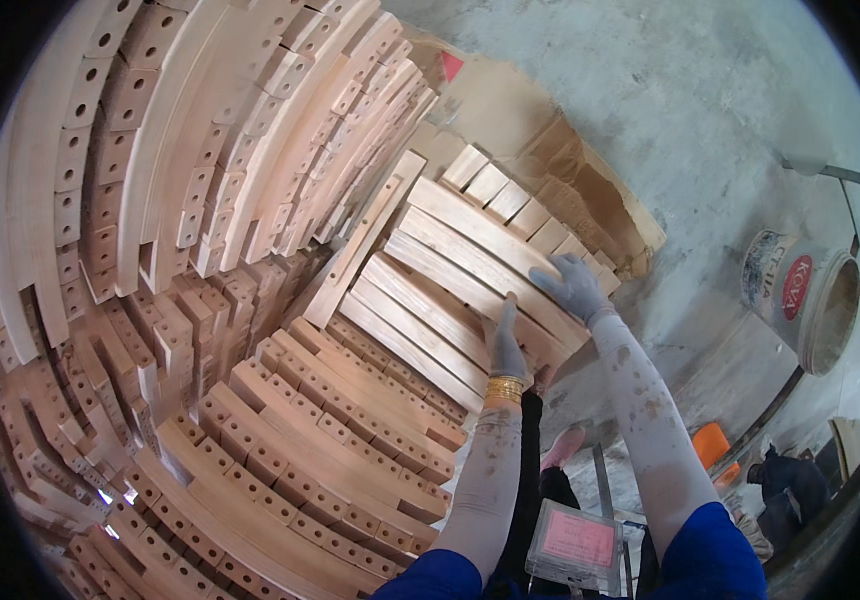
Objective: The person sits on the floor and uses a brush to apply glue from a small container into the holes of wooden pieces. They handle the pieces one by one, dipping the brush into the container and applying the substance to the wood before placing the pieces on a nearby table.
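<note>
A stack of pale wooden slats (455,238) lies in front of me, the top ones side by side with narrow gaps. Both hands wear grey gloves with bare fingertips showing in part. My right hand (574,290) rests on the right end of the upper slats, fingers spread and open. Over the near right ends, my left hand (506,345) is edge-on, one finger stretched upward; its other fingers are mostly hidden. Gold bangles (504,388) circle the left wrist. A longer wooden rail (365,240) with holes stands along the stack's left side.
Tall stacks of curved wooden pieces with drilled holes (300,440) fill the left and near left. Torn cardboard (590,185) lies under the slat stack on the grey concrete floor (690,110). A white bucket (800,300) and an orange object (712,447) are at the right.
</note>
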A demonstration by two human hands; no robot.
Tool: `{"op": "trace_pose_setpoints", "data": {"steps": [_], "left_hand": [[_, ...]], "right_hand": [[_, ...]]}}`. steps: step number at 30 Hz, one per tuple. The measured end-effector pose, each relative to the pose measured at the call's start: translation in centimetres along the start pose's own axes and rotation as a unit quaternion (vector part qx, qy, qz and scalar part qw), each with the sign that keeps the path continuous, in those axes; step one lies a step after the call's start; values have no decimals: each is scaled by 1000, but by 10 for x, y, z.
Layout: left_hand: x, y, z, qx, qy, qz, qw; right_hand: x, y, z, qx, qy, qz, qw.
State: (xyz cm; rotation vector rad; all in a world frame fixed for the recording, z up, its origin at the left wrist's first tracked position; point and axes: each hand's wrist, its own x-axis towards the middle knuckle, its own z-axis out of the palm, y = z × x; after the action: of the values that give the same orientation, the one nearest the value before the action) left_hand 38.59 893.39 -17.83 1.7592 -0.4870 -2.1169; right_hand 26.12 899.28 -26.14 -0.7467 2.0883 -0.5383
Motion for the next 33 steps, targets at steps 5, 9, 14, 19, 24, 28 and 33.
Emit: {"op": "trace_pose_setpoints", "data": {"steps": [5, 9, 14, 19, 24, 28, 33], "left_hand": [[39, -51, -49, 165, 31, 77, 983], [37, -60, -25, 179, 122, 71, 974], [49, -89, -83, -72, -39, -8, 997], [0, -93, -69, -100, -166, -110, 975], [-86, -18, -19, -50, -122, -10, 991], [-173, 35, 27, -36, -169, 84, 981], [-320, 88, 123, 61, -233, 234, 942]], "right_hand": [[15, -13, -26, -3, -108, -43, 993], [4, -4, -17, 31, -53, -51, 997], [-19, -15, -44, 200, -209, 58, 955], [-70, 1, -48, 233, -146, 90, 957], [-107, -104, -132, 134, -201, 65, 968], [-165, -167, -224, 117, -136, 11, 984], [-309, -233, -387, 134, 31, -27, 990]]}}
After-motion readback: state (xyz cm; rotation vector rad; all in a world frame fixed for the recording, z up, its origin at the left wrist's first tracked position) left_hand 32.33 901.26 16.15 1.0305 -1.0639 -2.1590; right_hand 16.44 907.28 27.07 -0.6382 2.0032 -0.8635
